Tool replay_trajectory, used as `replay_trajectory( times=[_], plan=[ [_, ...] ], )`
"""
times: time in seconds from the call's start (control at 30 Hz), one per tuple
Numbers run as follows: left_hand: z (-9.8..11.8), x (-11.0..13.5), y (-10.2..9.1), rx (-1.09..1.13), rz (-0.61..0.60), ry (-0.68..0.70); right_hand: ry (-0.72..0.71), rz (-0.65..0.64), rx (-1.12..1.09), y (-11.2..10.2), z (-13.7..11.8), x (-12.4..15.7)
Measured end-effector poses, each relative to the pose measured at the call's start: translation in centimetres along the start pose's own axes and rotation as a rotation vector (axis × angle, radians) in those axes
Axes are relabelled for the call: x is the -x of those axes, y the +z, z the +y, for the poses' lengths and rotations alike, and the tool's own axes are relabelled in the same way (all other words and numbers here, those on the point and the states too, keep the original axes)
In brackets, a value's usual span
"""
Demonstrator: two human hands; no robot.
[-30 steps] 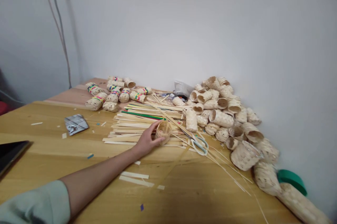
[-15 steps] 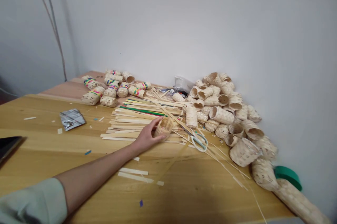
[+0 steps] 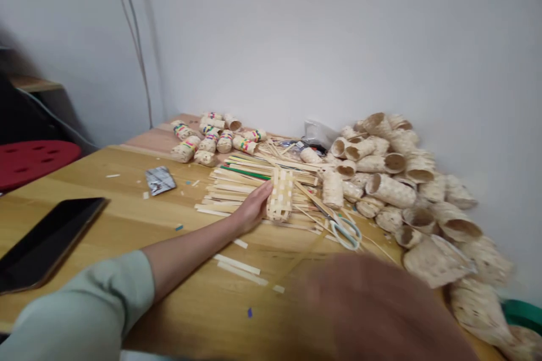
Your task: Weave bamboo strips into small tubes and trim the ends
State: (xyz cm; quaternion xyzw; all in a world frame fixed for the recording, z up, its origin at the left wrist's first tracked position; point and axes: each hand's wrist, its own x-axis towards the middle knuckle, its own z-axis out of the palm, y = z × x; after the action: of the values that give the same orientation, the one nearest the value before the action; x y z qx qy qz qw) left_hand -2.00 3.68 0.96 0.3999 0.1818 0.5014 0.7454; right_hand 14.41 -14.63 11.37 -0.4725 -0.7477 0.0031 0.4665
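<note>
My left hand (image 3: 253, 207) is closed around the side of a small woven bamboo basket (image 3: 280, 196), a pale tube with an open checkered weave. The basket stands roughly upright above the flat bamboo strips (image 3: 231, 187), and its far side is hidden. Low in the foreground, close to the camera, my right hand (image 3: 372, 310) is a brown blur over the table. Its fingers are smeared by motion, so I cannot make out what is in them. Scissors (image 3: 345, 231) with pale handles lie between the strips and the basket pile.
Finished-looking woven tubes (image 3: 393, 191) are heaped on the right along the wall. Several with coloured bands (image 3: 207, 140) lie at the back left. A dark phone (image 3: 53, 239), a silver packet (image 3: 160, 180), loose strip pieces (image 3: 239, 269) and a green tape roll (image 3: 525, 316) are around. A red stool (image 3: 38, 160) stands left.
The camera has turned left. The basket, earlier with its opening toward me, now shows its side in my left hand. My right hand has come into view at the lower right.
</note>
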Motion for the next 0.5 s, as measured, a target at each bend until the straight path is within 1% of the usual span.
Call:
replay_trajectory(
  times=[0.1, 0.13, 0.2, 0.27, 0.3, 0.37, 0.43, 0.5],
  plan=[
    [0.1, 0.0, 0.5, 0.152, 0.044, -0.092, 0.090, 0.006, -0.002, 3.2, 5.0, -4.5],
    [0.1, 0.1, 0.6, 0.180, 0.055, -0.125, 0.180, 0.029, -0.009, 4.4, 6.9, -5.4],
    [0.2, 0.2, 0.8, 0.213, 0.059, -0.178, 0.370, 0.014, -0.090, 6.8, 10.3, -5.9],
    [0.2, 0.2, 0.8, 0.237, 0.045, -0.204, 0.489, -0.015, -0.246, 8.8, 12.6, -5.0],
    [0.2, 0.2, 0.8, 0.250, 0.038, -0.213, 0.499, -0.047, -0.287, 9.6, 13.3, -4.2],
    [0.1, 0.1, 0.7, 0.280, 0.034, -0.226, 0.447, -0.131, -0.337, 10.7, 13.8, -2.9],
    [0.1, 0.0, 0.5, 0.310, 0.033, -0.245, 0.352, -0.187, -0.321, 11.1, 13.4, -2.1],
    [0.1, -0.1, 0.3, 0.333, 0.016, -0.279, 0.260, -0.183, -0.245, 11.0, 12.7, -2.0]
  ],
)
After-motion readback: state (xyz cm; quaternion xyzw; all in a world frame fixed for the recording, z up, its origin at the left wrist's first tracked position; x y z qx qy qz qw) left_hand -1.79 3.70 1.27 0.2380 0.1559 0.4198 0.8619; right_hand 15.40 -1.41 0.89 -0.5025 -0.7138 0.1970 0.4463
